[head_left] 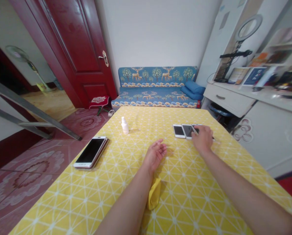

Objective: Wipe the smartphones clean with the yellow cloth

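My right hand (202, 138) reaches to the right end of a row of phones, its fingers bent around a phone (196, 130) that they mostly cover. Beside it on the left lie a phone with a dark screen (187, 131) and a white-framed phone (178, 131), both face up. Palm turned sideways and fingers loosely curled, my left hand (156, 154) holds nothing, just over or on the tabletop. A crumpled yellow cloth (154, 195) lies against my left forearm.
On the yellow patterned table (126, 182) stand a white spray bottle (124, 126) and, at the left edge, a stack of phones (90, 153). Beyond are a blue sofa (155, 93), a red door (79, 39) and a white desk (230, 101) with a ring light (249, 27).
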Available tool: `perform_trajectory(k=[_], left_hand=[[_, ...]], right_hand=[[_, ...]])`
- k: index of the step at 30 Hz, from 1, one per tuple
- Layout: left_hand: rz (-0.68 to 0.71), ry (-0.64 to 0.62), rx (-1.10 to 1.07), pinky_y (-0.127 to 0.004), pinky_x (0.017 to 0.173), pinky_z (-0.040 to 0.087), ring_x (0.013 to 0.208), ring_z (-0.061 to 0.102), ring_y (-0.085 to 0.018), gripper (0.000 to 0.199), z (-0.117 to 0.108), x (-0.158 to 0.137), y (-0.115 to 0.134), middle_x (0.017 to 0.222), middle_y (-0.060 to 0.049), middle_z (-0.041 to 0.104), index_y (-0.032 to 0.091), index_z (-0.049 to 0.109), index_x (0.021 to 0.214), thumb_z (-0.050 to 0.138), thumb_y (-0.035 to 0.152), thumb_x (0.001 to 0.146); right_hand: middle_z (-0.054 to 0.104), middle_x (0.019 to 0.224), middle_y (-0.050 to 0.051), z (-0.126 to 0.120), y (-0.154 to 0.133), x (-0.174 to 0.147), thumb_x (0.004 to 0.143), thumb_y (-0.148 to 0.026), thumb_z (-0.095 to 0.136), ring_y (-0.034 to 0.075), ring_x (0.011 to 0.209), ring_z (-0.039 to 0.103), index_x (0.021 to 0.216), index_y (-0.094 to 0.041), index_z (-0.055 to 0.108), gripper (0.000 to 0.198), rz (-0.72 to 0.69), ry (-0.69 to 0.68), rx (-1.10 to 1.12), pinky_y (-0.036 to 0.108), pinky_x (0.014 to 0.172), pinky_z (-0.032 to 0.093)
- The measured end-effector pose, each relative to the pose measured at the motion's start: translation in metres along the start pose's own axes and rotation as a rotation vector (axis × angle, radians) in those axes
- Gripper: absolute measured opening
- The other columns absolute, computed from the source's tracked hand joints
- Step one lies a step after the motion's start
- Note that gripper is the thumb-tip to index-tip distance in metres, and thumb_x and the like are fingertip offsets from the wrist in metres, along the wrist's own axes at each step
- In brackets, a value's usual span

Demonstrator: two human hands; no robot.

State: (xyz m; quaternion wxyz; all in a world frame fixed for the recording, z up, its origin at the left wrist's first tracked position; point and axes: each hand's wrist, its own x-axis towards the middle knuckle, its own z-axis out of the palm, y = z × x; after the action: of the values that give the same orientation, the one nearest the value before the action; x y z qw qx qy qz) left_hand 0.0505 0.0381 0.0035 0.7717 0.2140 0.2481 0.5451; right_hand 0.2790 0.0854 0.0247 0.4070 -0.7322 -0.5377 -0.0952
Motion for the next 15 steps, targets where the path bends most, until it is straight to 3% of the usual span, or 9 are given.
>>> perform_trajectory(k=[4, 8, 12, 15], left_hand=[[-0.007, 0.03, 0.022, -0.022, 0.066, 0.049, 0.067, 0.062, -0.01, 0.021, 0.004, 0.001, 0.0, 0.079, -0.006, 0.066, 0.011, 0.057, 0.106, 0.057, 0.012, 0.085], [-0.008, 0.049, 0.049, -0.022, 0.065, 0.049, 0.066, 0.062, -0.01, 0.021, 0.009, -0.001, 0.001, 0.078, -0.006, 0.066, 0.01, 0.057, 0.105, 0.055, 0.008, 0.085], [0.001, 0.048, 0.064, -0.021, 0.064, 0.049, 0.065, 0.062, -0.01, 0.02, 0.012, -0.004, 0.002, 0.076, -0.006, 0.066, 0.01, 0.057, 0.103, 0.053, 0.006, 0.084], [0.003, 0.054, 0.073, -0.021, 0.064, 0.049, 0.066, 0.062, -0.01, 0.019, 0.012, -0.004, 0.002, 0.076, -0.006, 0.066, 0.01, 0.057, 0.102, 0.054, 0.006, 0.084]], right_hand=[[0.058, 0.115, 0.025, -0.007, 0.045, 0.062, 0.066, -0.047, 0.071, 0.04, 0.11, 0.052, 0.107, -0.011, 0.063, 0.055, 0.238, -0.284, -0.429, 0.047, 0.08, 0.047], [0.066, 0.105, 0.02, -0.002, 0.063, 0.089, 0.055, -0.059, 0.077, 0.036, 0.095, 0.063, 0.099, -0.015, 0.066, 0.064, 0.353, -0.664, -0.518, 0.042, 0.07, 0.05], [0.069, 0.095, 0.018, 0.002, 0.077, 0.094, 0.048, -0.06, 0.079, 0.034, 0.089, 0.066, 0.089, -0.016, 0.069, 0.061, 0.31, -0.692, -0.527, 0.04, 0.066, 0.05], [0.07, 0.082, 0.017, -0.002, 0.089, 0.092, 0.041, -0.055, 0.084, 0.035, 0.08, 0.066, 0.077, -0.016, 0.068, 0.055, 0.258, -0.565, -0.44, 0.04, 0.062, 0.049]])
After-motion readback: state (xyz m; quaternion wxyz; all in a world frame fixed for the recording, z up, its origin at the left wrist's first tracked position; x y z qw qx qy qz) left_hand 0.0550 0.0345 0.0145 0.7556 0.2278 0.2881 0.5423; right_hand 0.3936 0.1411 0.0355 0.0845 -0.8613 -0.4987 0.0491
